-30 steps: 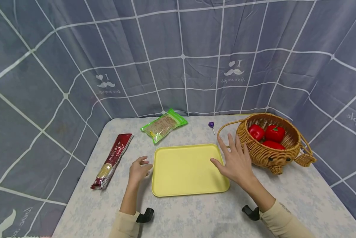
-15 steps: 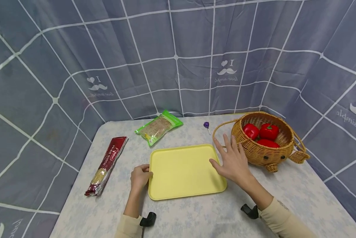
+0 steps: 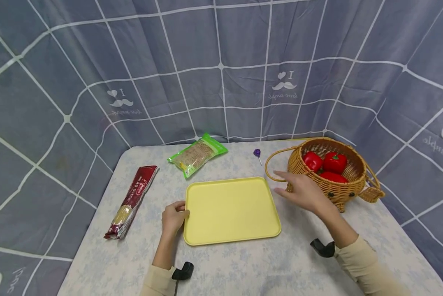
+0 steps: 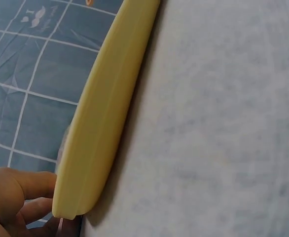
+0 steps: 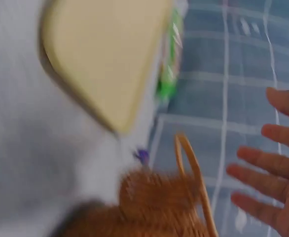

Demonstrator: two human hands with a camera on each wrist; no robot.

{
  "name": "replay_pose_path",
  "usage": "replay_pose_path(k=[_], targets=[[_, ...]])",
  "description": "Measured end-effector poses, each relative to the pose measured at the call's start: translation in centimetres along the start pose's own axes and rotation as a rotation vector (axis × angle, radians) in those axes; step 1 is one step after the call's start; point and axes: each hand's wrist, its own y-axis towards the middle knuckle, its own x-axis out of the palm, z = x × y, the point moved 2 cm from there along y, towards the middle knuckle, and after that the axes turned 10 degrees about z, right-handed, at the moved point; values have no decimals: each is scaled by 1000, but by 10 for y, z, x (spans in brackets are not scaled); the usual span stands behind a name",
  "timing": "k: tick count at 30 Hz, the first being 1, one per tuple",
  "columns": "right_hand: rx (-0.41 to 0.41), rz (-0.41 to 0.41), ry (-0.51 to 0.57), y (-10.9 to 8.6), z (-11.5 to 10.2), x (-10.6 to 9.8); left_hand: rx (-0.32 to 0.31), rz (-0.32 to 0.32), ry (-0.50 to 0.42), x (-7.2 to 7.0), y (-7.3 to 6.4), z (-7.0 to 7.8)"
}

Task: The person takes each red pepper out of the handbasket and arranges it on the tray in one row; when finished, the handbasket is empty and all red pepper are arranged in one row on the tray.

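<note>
In the head view, a yellow rectangular tray [image 3: 232,211] lies on the table. My left hand [image 3: 173,217] pinches its left edge, thumb over the rim; in the left wrist view the fingers [image 4: 36,186] meet the tray's end [image 4: 102,108]. My right hand [image 3: 305,192] hovers right of the tray, in front of a wicker basket [image 3: 317,190] with an animal face and loop handles. Its fingers are spread and hold nothing, as the right wrist view shows [image 5: 270,170]. Red peppers [image 3: 335,163] sit inside the basket.
A long dark-red pasta packet [image 3: 132,201] lies at the left. Behind the tray are a green-edged clear bag [image 3: 198,155] of brownish food and a purple-wrapped lollipop [image 3: 257,153]. A grey-blue checked curtain [image 3: 199,82] encloses the back and sides of the table [image 3: 236,271].
My left hand has come to the tray's left edge and taken hold of it. My right hand has turned and shifted right, away from the tray, toward the basket.
</note>
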Motion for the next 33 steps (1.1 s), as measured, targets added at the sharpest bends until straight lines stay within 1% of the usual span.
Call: replay_pose_path(k=[3, 5, 8, 12, 16, 21, 25, 27, 29, 33], targets=[[107, 13, 118, 8, 23, -27, 1, 12, 15, 0, 0, 0], [153, 9, 171, 14, 41, -44, 3, 15, 21, -1, 1, 1], [188, -52, 197, 24, 68, -64, -10, 15, 30, -1, 2, 0], [193, -179, 227, 37, 100, -75, -18, 14, 38, -2, 4, 0], [188, -285, 228, 45, 122, -74, -16, 10, 32, -1, 4, 0], [158, -370, 169, 51, 140, -62, -30, -4, 21, 0, 2, 1], [137, -445, 155, 53, 148, -46, -33, -6, 16, 0, 1, 1], [123, -471, 169, 52, 149, -39, -34, -9, -1, -1, 1, 1], [114, -492, 197, 51, 150, -34, -48, -14, -29, -1, 1, 0], [116, -500, 244, 49, 150, -27, -83, -29, -88, -2, 1, 0]])
